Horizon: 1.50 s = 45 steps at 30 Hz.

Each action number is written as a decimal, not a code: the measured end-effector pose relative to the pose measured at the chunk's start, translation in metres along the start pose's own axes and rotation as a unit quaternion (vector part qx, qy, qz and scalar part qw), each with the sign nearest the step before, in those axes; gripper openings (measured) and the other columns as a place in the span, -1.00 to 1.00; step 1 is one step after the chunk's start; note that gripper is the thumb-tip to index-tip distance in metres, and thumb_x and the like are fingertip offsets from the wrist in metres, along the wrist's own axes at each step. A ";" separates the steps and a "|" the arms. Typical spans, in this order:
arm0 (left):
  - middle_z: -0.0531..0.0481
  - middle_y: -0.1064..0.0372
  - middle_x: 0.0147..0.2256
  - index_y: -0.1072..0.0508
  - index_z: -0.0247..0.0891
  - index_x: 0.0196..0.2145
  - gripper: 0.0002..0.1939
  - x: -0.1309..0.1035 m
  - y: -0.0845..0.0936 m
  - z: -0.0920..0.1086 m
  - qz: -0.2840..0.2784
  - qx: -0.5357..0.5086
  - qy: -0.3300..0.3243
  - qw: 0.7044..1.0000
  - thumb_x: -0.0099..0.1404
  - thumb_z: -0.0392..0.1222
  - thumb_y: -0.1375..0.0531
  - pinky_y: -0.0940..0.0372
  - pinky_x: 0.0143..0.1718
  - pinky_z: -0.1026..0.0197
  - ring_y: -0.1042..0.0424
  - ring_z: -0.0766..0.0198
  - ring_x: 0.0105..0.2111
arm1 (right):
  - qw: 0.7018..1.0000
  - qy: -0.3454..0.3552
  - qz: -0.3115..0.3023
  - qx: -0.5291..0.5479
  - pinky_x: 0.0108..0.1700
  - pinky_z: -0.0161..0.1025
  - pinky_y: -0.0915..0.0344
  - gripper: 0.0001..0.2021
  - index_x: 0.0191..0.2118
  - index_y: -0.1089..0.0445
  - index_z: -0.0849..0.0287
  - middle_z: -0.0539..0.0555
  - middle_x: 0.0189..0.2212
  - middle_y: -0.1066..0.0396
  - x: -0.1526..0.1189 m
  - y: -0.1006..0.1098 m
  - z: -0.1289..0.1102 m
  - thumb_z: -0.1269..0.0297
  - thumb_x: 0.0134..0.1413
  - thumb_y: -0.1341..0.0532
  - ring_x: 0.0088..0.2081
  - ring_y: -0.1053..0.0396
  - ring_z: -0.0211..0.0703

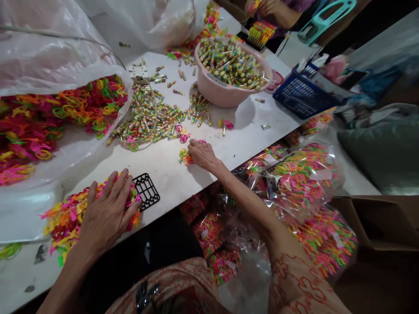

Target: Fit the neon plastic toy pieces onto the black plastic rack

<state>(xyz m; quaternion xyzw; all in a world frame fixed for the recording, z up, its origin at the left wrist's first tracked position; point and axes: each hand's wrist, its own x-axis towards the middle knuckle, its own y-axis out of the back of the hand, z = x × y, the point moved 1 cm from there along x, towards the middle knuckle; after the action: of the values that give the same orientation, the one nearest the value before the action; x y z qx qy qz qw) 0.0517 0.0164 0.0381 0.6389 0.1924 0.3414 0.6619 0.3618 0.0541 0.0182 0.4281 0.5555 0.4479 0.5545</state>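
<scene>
My left hand (106, 213) lies flat, fingers stretched out, on rows of small pink, orange and yellow plastic toy pieces (70, 213). These pieces cover most of a black plastic grid rack (147, 192), whose bare right end shows beyond my fingers. Out over the white table, my right hand (203, 153) has its fingers curled down around small colourful plastic pieces (183, 157). Yellow, green and orange bits stick out at its left, and pink shows behind the knuckles. The fingertips themselves are hidden. Just beyond it lies another pink piece (183, 136).
A white sack (65, 52) spills colourful plastic pieces (59, 109) at left. Small patterned tubes (147, 115) lie heaped mid-table; more fill a pink basin (218, 89). A blue basket (296, 93) stands right. Bagged pieces (304, 174) sit below the edge. Another person's hands (266, 8) work at the far end.
</scene>
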 end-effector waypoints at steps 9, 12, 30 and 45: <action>-0.24 -0.01 0.33 0.17 -0.19 0.39 -0.33 0.002 0.004 0.002 -0.003 -0.025 0.020 0.999 0.42 0.00 0.08 0.21 0.31 -0.28 0.00 -0.11 0.33 | 0.999 0.000 -0.035 0.013 -0.26 -0.17 -0.15 -0.72 -0.16 -0.50 0.22 0.23 0.02 -0.36 -0.002 0.010 -0.002 0.40 0.23 -0.04 -0.11 -0.34 -0.01; -0.23 -0.02 0.33 0.18 -0.17 0.39 -0.34 0.002 0.005 0.003 -0.013 -0.022 0.026 0.999 0.43 0.02 0.10 0.19 0.30 -0.28 0.00 -0.10 0.33 | 1.000 0.001 0.022 -0.003 -0.22 -0.16 -0.14 -0.68 -0.19 -0.50 0.28 0.27 0.07 -0.33 -0.004 0.006 -0.003 0.44 0.26 0.02 -0.06 -0.29 0.00; -0.23 -0.01 0.33 0.15 -0.17 0.39 -0.34 0.003 0.005 0.003 -0.028 0.005 0.035 0.999 0.42 -0.02 0.04 0.20 0.32 -0.23 0.04 -0.02 0.35 | 0.885 0.083 0.078 0.451 -0.32 -0.32 -0.12 -0.94 -0.37 -0.36 0.21 0.00 -0.42 -0.34 -0.012 -0.035 -0.089 0.45 0.00 -0.16 -0.41 -0.22 -0.27; -0.25 0.02 0.34 0.22 -0.19 0.39 -0.29 0.003 0.005 0.003 -0.041 0.018 0.030 0.999 0.41 -0.04 0.01 0.21 0.31 -0.23 0.02 -0.05 0.34 | 0.898 0.118 0.005 0.423 -0.27 -0.31 -0.19 -0.91 -0.42 -0.39 0.20 0.05 -0.31 -0.40 0.013 -0.025 -0.139 0.38 0.08 -0.18 -0.26 -0.35 -0.18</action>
<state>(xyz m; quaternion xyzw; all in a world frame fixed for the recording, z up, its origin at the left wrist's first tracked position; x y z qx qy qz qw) 0.0549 0.0163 0.0440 0.6318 0.2443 0.3296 0.6577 0.2231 0.0581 -0.0114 0.5695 0.7517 0.2205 0.2491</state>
